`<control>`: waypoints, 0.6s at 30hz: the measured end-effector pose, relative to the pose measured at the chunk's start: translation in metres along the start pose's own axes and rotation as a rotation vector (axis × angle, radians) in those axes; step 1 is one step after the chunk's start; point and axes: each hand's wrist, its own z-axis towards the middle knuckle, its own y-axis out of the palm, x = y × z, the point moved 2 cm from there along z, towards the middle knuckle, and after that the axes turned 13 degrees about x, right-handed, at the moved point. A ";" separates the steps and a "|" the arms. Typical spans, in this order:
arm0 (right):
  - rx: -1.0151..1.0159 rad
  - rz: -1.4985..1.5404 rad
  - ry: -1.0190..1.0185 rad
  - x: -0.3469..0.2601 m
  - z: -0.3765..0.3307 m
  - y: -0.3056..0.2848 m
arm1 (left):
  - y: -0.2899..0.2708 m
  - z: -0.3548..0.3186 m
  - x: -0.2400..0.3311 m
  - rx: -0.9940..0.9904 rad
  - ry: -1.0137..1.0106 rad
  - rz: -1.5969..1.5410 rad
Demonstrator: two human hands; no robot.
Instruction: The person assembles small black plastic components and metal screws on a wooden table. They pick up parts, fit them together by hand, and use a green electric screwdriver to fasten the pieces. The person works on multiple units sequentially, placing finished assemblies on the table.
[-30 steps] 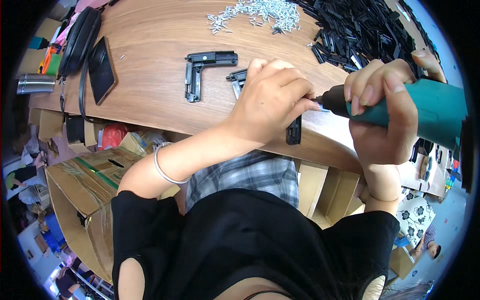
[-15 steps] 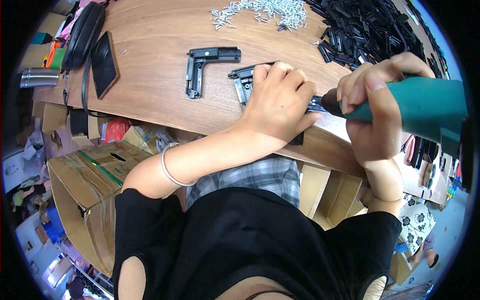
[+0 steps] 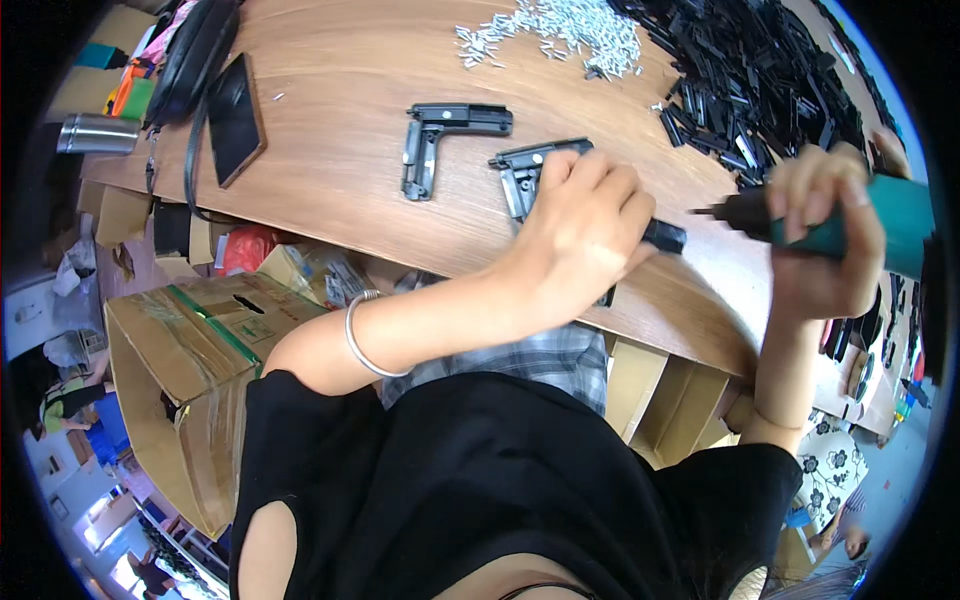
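My left hand (image 3: pixel 585 215) is closed over a black plastic piece (image 3: pixel 665 237), whose end sticks out to the right of the fingers; its middle is hidden. Against the far side of that hand lies a black L-shaped plastic shell (image 3: pixel 517 180), shaped like a toy pistol and partly covered by the fingers. Farther left, a similar black L-shaped shell (image 3: pixel 450 122) lies alone on the table. My right hand (image 3: pixel 825 225) grips a teal electric screwdriver (image 3: pixel 900 215). Its dark tip points left, apart from the piece under my left hand.
Small silver screws (image 3: pixel 575 35) lie heaped at the far side of the wooden table (image 3: pixel 330 130). Right of them is a large pile of black plastic parts (image 3: pixel 765 75). A phone (image 3: pixel 235 120) and a black case (image 3: pixel 200 60) are at left. Below stands a cardboard box (image 3: pixel 190 370).
The screwdriver has pulled back to the right, off the piece under my left hand, and its tip now shows. My left hand stays over the piece. The whole view has shifted slightly.
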 end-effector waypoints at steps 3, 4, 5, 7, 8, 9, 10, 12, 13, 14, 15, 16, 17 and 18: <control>0.124 -0.027 -0.063 0.008 0.013 -0.041 | -0.022 -0.007 -0.006 0.008 -0.076 0.166; 0.185 -0.069 -0.089 0.001 0.012 -0.060 | -0.031 -0.006 -0.013 0.053 -0.038 0.284; 0.233 -0.084 -0.093 0.001 0.010 -0.078 | -0.043 -0.004 -0.022 0.038 -0.080 0.296; 0.339 -0.092 -0.111 0.008 0.004 -0.103 | -0.059 -0.010 -0.041 -0.007 -0.204 0.326; 0.392 -0.075 -0.123 0.021 0.001 -0.109 | -0.063 -0.017 -0.048 -0.038 -0.248 0.323; 0.368 -0.310 -0.246 0.020 -0.004 -0.117 | -0.066 -0.018 -0.053 -0.070 -0.273 0.286; 0.392 -0.382 -0.271 0.020 -0.008 -0.123 | -0.069 -0.019 -0.058 -0.100 -0.296 0.251; 0.479 -0.362 -0.218 0.019 -0.012 -0.132 | -0.075 -0.017 -0.060 -0.111 -0.397 0.268; 0.540 -0.311 -0.170 0.012 -0.012 -0.121 | -0.075 -0.018 -0.064 -0.116 -0.415 0.272; 0.540 -0.330 -0.175 0.014 -0.013 -0.123 | -0.074 -0.021 -0.069 -0.121 -0.434 0.277; 0.553 -0.376 -0.164 0.016 -0.011 -0.128 | -0.076 -0.022 -0.069 -0.120 -0.420 0.295; 0.569 -0.431 -0.151 0.020 -0.012 -0.134 | -0.075 -0.023 -0.070 -0.124 -0.405 0.306; 0.602 -0.473 -0.132 0.025 -0.010 -0.137 | -0.077 -0.023 -0.071 -0.162 -0.402 0.324; 0.607 -0.550 -0.155 0.021 -0.008 -0.143 | -0.080 -0.018 -0.073 -0.229 -0.427 0.281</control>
